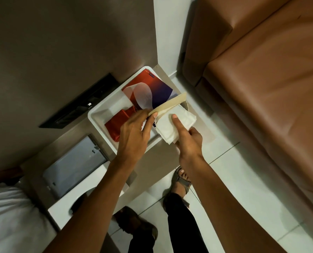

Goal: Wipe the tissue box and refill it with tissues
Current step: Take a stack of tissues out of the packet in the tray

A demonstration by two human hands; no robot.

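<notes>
The tissue box [185,105] stands at the right edge of a white tray [99,119], and only a dark wall of it shows. Its beige lid [172,103] is tilted up. My left hand [133,133] pinches the near end of that lid between thumb and fingers. A folded stack of white tissues [184,117] sits at the box opening, partly over the tray's edge. My right hand [189,141] grips the stack from below, with the index finger pressed flat on top. The inside of the box is hidden by the tissues and lid.
In the tray lie a red and blue booklet [152,88] and a red cloth [115,125]. A grey metal plate [75,167] rests on the counter at the left. A brown sofa [261,88] fills the right side. My sandalled feet [181,179] stand on pale floor tiles.
</notes>
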